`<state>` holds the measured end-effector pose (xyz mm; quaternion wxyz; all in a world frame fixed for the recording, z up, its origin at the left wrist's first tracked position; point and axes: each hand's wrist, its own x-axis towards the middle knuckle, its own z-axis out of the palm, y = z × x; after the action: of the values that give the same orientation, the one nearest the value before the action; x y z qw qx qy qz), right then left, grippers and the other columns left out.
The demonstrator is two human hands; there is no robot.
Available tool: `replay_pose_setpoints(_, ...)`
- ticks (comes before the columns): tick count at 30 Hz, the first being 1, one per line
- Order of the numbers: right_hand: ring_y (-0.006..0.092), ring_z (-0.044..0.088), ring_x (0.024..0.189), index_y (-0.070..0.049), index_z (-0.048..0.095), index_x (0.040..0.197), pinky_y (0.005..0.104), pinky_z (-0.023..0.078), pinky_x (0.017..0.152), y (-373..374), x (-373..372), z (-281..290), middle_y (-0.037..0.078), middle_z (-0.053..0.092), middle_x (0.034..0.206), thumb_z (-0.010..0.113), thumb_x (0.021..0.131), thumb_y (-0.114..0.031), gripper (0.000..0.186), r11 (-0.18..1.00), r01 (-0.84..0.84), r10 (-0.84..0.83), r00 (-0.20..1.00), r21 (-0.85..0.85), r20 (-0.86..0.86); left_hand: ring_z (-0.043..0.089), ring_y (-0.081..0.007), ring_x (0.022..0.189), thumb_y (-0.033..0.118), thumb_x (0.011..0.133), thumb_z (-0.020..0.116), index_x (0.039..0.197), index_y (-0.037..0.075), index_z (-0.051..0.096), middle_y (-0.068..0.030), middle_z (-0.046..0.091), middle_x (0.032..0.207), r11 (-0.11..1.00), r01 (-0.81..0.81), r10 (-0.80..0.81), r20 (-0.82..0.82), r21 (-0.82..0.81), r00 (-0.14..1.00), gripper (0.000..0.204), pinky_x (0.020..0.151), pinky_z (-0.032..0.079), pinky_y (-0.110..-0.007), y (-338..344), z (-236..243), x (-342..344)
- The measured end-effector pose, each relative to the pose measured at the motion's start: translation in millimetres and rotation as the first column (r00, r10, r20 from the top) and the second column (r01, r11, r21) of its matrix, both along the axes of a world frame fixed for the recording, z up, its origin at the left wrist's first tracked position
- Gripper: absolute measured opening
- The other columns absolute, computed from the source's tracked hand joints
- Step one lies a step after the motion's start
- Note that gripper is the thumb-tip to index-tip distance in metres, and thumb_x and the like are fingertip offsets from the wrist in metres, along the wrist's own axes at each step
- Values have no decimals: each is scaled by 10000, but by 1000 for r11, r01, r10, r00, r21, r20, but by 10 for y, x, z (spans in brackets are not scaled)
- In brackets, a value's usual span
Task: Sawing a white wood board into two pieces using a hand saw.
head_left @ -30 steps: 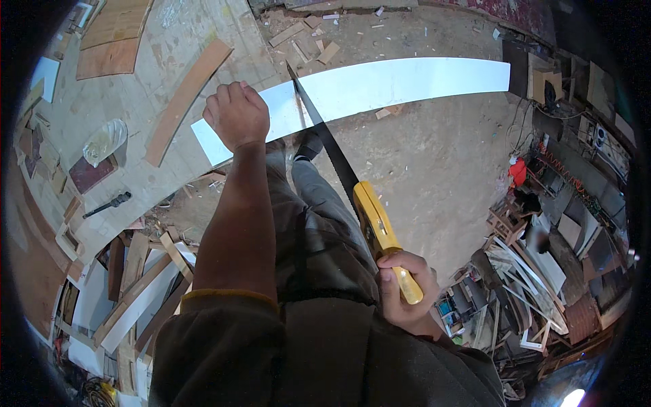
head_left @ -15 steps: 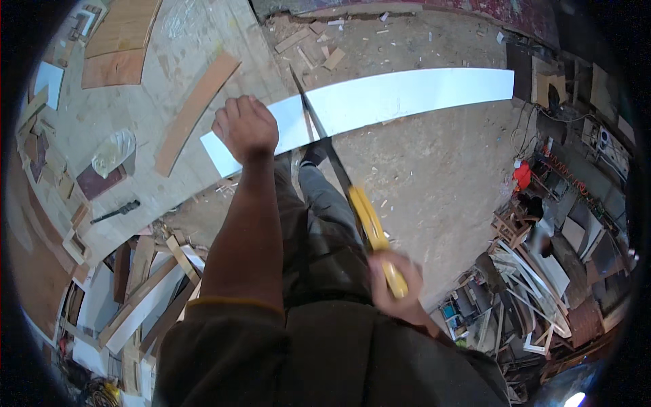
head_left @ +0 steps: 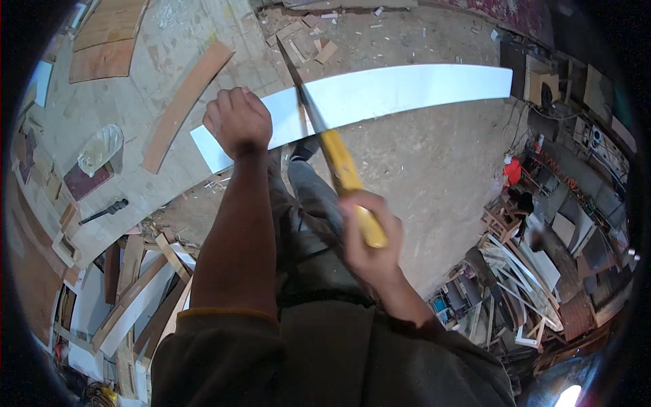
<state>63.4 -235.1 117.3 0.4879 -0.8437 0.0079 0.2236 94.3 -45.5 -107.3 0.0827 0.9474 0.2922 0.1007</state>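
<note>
Right hand point(head_left: 373, 234) clamped on saw point(head_left: 334, 146) crossing white board point(head_left: 407, 85); left hand point(head_left: 237, 123) on board's left end, can't tell if gripping.

Two hands point(head_left: 237, 127), one yellow-handled saw point(head_left: 337, 152) and one long white board point(head_left: 407, 88) were seen. On the counter point(head_left: 159, 61), one narrow brown strip point(head_left: 184, 107), one clear plastic item point(head_left: 100, 149), one dark red flat piece point(head_left: 83, 183) and one black tool point(head_left: 104, 212) were counted. The overlapped wood pieces point(head_left: 129, 300) at lower left could not be counted.
</note>
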Motion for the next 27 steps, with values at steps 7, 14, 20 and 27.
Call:
replay_pose_setpoints(7, 178, 743, 777, -42, 667, 1067, 257, 554, 709, -44, -81, 44, 119, 735, 898, 666, 900, 6, 174, 997, -80, 80, 996, -3, 45, 565, -327, 929, 224, 962, 538, 930, 76, 661, -95, 611, 950, 1000, 26, -26, -6, -2, 1000, 195, 858, 416, -489, 58, 71, -43)
replay_pose_setpoints(14, 158, 719, 773, -46, 697, 981, 275, 552, 711, -264, -111, 35, 120, 733, 894, 680, 897, 10, 102, 997, -72, 74, 995, -28, 70, 561, -323, 939, 231, 974, 521, 938, 81, 663, -88, 618, 960, 1000, 5, -5, 1, 13, 1000, 210, 855, 418, -490, 81, 78, -75)
replay_pose_setpoints(20, 172, 727, 769, -32, 681, 1052, 277, 560, 708, -258, -340, 73, 114, 738, 902, 655, 915, 21, 149, 998, -64, 65, 985, -12, 162, 559, -329, 940, 240, 977, 509, 924, 74, 656, -96, 618, 963, 1000, 5, -5, -6, 6, 1000, 228, 846, 415, -497, 25, 56, -79)
replay_pose_setpoints(27, 148, 711, 775, -25, 682, 1107, 278, 556, 693, -198, -227, -24, 126, 732, 931, 669, 905, 22, 208, 1000, 0, -3, 995, 27, 97, 553, -310, 920, 232, 939, 554, 862, 93, 657, -76, 598, 928, 998, -11, 12, -13, 60, 1000, 189, 865, 417, -470, 67, 10, -77)
